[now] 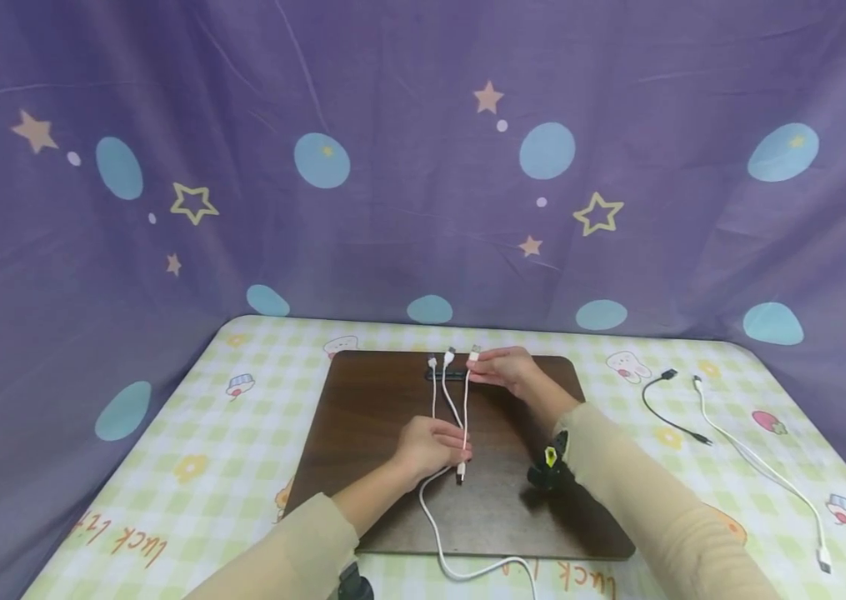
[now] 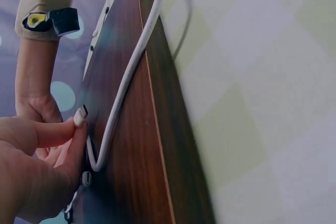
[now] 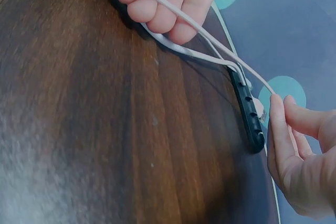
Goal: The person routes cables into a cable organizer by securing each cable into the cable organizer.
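Stretched between my two hands is a short white USB cable. My left hand pinches its lower end between thumb and finger, and its small plug sticks out in the left wrist view. Near the board's far edge, my right hand pinches the other end, by the USB-A plug. Just left of that hand lies a black slotted cable holder. Two more white cables run from it toward my left hand, their USB plugs at the far side. Whether those cables sit fully in the slots I cannot tell.
A dark brown wooden board lies under the hands on a checkered tablecloth. To the right lie a short black cable and a white cable. One white cable trails over the board's front edge. A purple curtain hangs behind.
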Available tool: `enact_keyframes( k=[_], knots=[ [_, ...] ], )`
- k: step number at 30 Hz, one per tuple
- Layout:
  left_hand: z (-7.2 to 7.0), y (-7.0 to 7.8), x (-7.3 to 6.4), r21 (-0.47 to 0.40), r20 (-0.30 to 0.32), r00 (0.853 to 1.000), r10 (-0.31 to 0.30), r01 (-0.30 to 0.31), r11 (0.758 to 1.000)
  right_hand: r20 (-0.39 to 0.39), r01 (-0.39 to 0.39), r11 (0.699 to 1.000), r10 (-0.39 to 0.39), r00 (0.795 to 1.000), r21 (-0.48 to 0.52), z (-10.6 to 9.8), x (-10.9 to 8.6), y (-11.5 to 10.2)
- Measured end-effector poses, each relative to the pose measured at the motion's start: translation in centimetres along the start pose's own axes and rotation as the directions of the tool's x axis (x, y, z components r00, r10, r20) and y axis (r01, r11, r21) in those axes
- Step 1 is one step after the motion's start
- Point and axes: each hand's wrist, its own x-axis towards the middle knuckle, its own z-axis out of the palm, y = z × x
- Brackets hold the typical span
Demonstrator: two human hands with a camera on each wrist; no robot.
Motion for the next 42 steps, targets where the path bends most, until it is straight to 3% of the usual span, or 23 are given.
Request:
enact_keyframes(
  k=[12,19,26,32,38,42],
  knots=[
    [-0.6,0.3,-1.1,0.066,-0.07,0.997,0.046,-0.041,0.997,-0.016,0.03,0.999,-0.031,0.999,-0.039,1.3,0.0,-0.1],
    [-0.3,0.7,-0.4,0.063,-0.155,0.986,0.057,-0.047,0.997,-0.077,0.068,0.998,-0.068,0.995,-0.005,1.7,1.1,-0.2],
    [0.2,0.9,0.0,-0.06,-0.199,0.98,0.026,-0.038,0.997,-0.111,0.096,0.993,-0.103,0.989,-0.065,1.8,2.2,-0.3],
    [0.5,0.9,-0.1,-0.072,-0.216,0.976,0.012,-0.029,0.997,-0.12,0.116,0.986,-0.131,0.984,-0.123,1.8,2.8,0.2],
    [0.5,0.6,0.0,-0.046,-0.236,0.972,-0.012,0.001,0.999,-0.127,0.148,0.947,-0.19,0.973,-0.287,1.6,3.2,0.8],
    [0.4,0.4,0.0,0.011,-0.246,0.969,0.003,-0.001,1.0,-0.15,0.159,0.889,-0.244,0.958,-0.43,1.8,3.2,1.0]
  ],
)
